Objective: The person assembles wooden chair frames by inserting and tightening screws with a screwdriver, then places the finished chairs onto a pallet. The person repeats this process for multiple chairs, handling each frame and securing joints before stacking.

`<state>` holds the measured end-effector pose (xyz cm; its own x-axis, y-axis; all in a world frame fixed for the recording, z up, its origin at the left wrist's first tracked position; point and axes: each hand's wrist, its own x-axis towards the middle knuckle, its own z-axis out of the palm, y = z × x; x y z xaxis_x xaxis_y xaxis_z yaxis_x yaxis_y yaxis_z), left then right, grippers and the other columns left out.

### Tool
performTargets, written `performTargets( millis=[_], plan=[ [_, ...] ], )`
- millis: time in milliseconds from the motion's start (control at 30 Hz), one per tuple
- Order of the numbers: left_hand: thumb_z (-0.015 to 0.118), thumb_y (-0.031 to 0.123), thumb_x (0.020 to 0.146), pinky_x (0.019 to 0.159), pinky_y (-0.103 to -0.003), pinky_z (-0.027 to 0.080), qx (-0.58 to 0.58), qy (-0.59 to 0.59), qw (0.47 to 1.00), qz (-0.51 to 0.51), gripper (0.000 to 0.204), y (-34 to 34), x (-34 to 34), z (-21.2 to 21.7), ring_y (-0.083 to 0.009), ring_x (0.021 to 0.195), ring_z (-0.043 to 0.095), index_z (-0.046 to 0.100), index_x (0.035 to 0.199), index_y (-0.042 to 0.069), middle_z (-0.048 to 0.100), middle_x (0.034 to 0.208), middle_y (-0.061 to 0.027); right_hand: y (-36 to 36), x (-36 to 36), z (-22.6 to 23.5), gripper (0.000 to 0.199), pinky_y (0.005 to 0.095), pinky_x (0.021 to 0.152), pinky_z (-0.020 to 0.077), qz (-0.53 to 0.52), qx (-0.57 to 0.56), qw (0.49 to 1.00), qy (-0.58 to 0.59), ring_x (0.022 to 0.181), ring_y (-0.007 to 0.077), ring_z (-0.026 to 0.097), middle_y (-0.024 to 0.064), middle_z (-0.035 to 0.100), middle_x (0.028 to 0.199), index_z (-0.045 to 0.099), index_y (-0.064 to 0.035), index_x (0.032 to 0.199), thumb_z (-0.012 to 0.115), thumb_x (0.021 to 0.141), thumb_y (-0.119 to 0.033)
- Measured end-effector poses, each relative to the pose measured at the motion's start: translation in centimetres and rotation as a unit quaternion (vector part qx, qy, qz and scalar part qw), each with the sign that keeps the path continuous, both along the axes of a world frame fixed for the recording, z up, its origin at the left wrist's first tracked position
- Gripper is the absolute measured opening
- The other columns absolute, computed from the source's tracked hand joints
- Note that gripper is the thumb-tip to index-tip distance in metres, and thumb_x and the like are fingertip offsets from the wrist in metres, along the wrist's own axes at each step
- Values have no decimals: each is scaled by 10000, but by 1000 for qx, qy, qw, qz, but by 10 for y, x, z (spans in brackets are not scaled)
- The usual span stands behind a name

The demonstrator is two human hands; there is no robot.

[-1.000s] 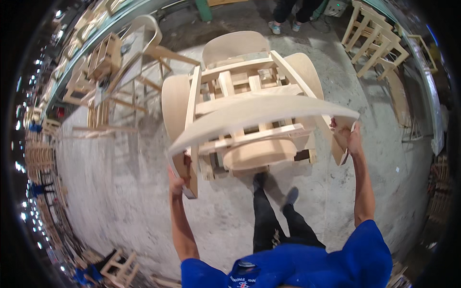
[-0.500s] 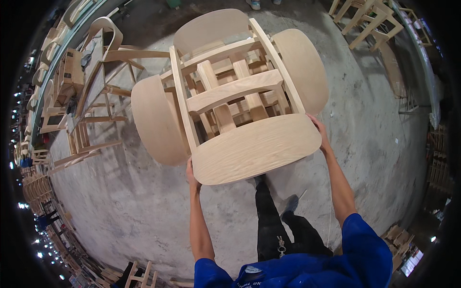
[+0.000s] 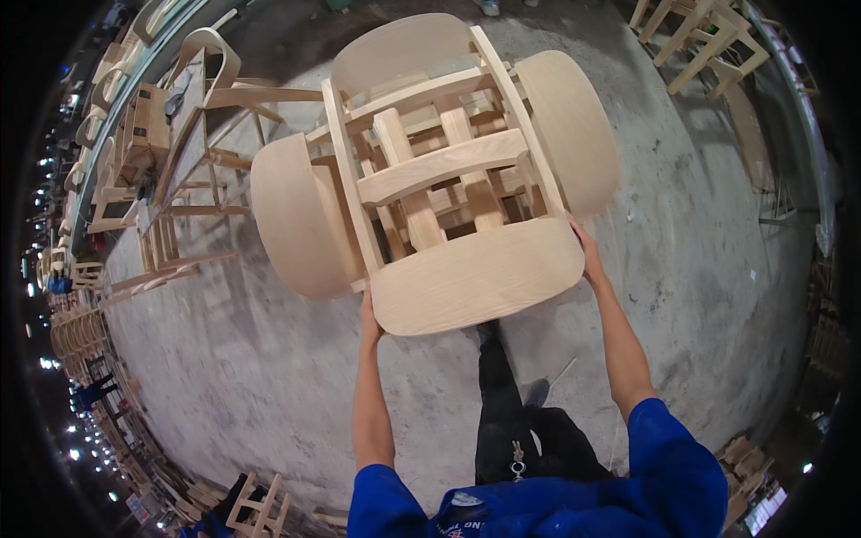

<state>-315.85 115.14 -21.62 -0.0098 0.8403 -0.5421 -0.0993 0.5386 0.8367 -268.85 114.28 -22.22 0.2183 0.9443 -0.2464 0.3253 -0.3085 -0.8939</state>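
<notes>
Both hands grip a pale wooden chair back [image 3: 475, 280], a broad panel with rounded corners, at the near side of a stack of pale wooden chairs. My left hand [image 3: 369, 320] is closed on its left end, and my right hand [image 3: 588, 255] is wrapped round its right end; some fingers are hidden underneath. Three similar panels stand out from the stack: a left panel [image 3: 291, 220], a far panel [image 3: 404, 52] and a right panel [image 3: 574, 134]. Between them show crossed legs and rails, with a curved crossbar [image 3: 448, 168] over the middle.
On the left, a wooden chair frame [image 3: 215, 99] with a curved back stands close to the stack, beside a brown box [image 3: 143, 134]. More wooden frames [image 3: 708, 45] stand at the far right. Grey concrete floor [image 3: 700, 296] surrounds the stack.
The near chair back looks slightly smaller and a little farther from me, with both hands still on it. My legs have shifted, and the surroundings sit slightly farther right in view.
</notes>
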Motion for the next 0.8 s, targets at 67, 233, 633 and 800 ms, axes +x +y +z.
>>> performTargets(
  millis=[67, 233, 633, 800],
  plan=[
    [343, 352, 991, 917, -293, 429, -4, 9, 1000, -1, 462, 0, 2, 0, -158, 1076, 523, 419, 1336, 55, 524, 1236, -70, 0, 2, 1, 491, 299, 930, 416, 9, 18, 999, -26, 1063, 188, 562, 147, 584, 1201, 469, -27, 1286, 597, 816, -89],
    [341, 369, 989, 923, -292, 425, 20, 61, 997, -41, 483, -12, 6, -4, -151, 1090, 515, 399, 1355, 60, 517, 1248, -71, -6, 4, 8, 541, 301, 921, 420, 22, -5, 999, -32, 1060, 199, 567, 155, 585, 1198, 439, -34, 1317, 608, 805, -83],
    [369, 352, 985, 906, -283, 431, -6, 12, 999, -31, 476, -5, 11, 0, -138, 1072, 522, 391, 1354, 51, 512, 1256, -75, -4, 13, -3, 471, 285, 909, 416, -37, -46, 994, 88, 1031, 141, 541, 79, 575, 1212, 420, -70, 1350, 524, 905, -189],
    [393, 272, 981, 924, -297, 418, 44, 137, 986, -80, 435, -9, 3, 2, -153, 1085, 513, 385, 1350, 42, 515, 1249, -83, 2, -3, 5, 344, 254, 879, 415, -97, -134, 970, 176, 974, 100, 534, 35, 589, 1143, 506, -49, 1258, 442, 957, -202]
  ],
)
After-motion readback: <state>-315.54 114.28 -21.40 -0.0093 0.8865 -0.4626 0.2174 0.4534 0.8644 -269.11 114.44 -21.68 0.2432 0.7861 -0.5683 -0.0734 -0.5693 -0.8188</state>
